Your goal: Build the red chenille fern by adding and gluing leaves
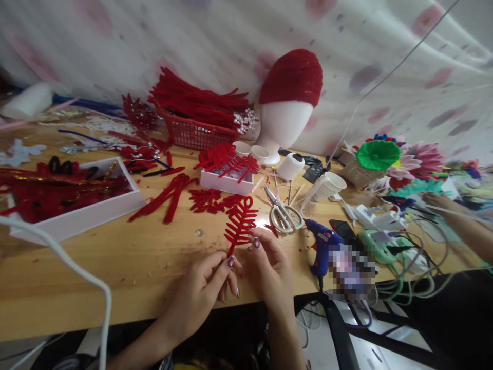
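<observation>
A red fuzzy leaf-shaped piece (241, 223), with a looped tip and side fronds, stands upright above the table's front part. My left hand (210, 280) pinches its stem at the bottom. At its lower right side is my right hand (269, 262), thumb and index finger closed together by the fronds; whether they grip a frond is too small to tell. More red leaf pieces (206, 200) lie just behind. Scissors (283, 210) with pale handles rest to the right, and a blue glue gun (322, 244) lies farther right.
A white box (80, 210) of red pieces sits left, a red basket (198, 133) of red stems at the back. Behind stand a head form (285, 123) and paper cups (327, 186). Cables and another person's arm (462, 226) are at right.
</observation>
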`<state>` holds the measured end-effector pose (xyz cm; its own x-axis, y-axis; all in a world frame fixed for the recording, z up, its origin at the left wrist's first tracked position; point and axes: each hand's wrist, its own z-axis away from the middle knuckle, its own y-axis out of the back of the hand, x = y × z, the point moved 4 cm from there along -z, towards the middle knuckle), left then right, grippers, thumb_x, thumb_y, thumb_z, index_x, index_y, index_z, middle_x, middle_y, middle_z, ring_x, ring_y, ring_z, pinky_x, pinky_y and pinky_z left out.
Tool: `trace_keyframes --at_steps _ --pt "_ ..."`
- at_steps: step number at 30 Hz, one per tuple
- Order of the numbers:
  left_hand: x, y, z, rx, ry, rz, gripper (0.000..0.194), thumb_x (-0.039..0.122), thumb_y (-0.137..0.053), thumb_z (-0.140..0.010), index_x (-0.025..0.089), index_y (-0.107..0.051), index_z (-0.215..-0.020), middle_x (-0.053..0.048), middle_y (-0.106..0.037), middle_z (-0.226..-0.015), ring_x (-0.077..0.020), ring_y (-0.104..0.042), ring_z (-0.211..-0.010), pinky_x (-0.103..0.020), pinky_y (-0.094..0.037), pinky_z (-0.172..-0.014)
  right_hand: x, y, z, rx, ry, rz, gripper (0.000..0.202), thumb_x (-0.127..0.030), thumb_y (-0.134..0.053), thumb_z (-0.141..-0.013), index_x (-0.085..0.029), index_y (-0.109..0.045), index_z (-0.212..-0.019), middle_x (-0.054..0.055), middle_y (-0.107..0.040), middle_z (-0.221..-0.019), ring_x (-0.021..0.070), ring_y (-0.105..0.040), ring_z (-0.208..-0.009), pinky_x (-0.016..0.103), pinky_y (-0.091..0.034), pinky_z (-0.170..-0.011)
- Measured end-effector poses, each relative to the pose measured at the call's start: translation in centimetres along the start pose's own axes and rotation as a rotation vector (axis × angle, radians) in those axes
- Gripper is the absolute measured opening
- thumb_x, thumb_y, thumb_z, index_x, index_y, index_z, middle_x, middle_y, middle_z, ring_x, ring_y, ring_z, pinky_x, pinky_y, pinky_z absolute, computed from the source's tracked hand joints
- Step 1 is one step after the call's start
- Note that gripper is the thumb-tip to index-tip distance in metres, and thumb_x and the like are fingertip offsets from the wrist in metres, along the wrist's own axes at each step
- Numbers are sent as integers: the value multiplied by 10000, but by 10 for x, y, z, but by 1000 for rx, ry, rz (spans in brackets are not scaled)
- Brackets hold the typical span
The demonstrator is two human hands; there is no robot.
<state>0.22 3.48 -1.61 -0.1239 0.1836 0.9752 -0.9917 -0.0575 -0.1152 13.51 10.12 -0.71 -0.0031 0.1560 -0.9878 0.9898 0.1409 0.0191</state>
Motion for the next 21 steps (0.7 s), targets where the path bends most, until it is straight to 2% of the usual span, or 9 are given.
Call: trace_keyframes --at_steps 4,10,21 --pt "1 -1 0 6 -5 0 306 446 -483 -940 184 -614 -852 7 -650 -599 -126 -540 -513 -228 -440 -525 1 -1 1 -40 -21 -14 148 -359 -651 -880 -231 -720 -905 69 -636 -1156 239 -564 -1161 437 -410 -1047" --pt "1 0 1 8 -24 -20 302 435 -483 -945 186 -619 -840 5 -652 -609 -126 -545 -516 -229 -443 -531 -2 0 1 -21 2 -9 135 -346 -666 -866 -225 -715 -832 59 -624 -1080 219 -584 -1072 422 -422 -1010" --pt "-1 0 2 3 -35 -94 290 399 -463 -958 204 -608 -801 11 -656 -621 -133 -565 -541 -224 -445 -538 -22 4 -3 -77 154 179 114 -282 -639 -890 -215 -677 -806 46 -583 -977 203 -559 -990 360 -438 -913"
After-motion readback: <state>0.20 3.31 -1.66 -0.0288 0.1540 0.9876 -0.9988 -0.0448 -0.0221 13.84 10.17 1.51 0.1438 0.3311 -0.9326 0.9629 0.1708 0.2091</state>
